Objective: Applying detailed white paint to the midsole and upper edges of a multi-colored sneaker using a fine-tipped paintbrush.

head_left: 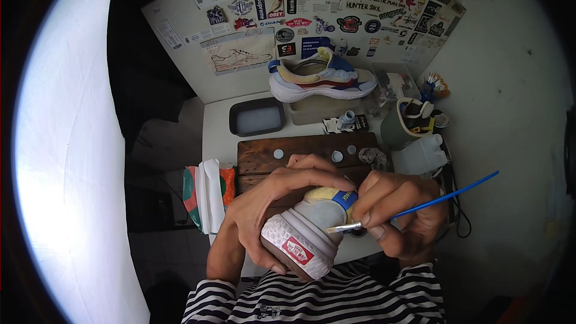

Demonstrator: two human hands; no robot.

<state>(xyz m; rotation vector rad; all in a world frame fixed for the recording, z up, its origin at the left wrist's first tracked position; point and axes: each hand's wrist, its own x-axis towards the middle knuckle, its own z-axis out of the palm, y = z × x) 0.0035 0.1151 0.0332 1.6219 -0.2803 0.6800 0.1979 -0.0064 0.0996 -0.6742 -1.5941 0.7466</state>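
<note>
A sneaker (315, 219) is held low over the near edge of the work surface, its heel turned toward me. It has a pale grey heel panel, a blue tab at the collar and a white textured sole with a red label. My left hand (261, 198) is wrapped around it from the left, gripping the sole and side. My right hand (402, 207) pinches a paintbrush (459, 191) with a long blue handle and a metal ferrule. The brush's pale tip lies at the heel panel, just above the sole; whether it touches is hard to tell.
A dark wooden board (258, 149) lies beyond my hands, bearing small caps. Behind it are a black tray (257, 117), a small open bottle (346, 120) and a matching sneaker (324, 87). A bucket (395, 129) and plastic bottle (423, 154) stand right; a tissue pack (209, 195) left.
</note>
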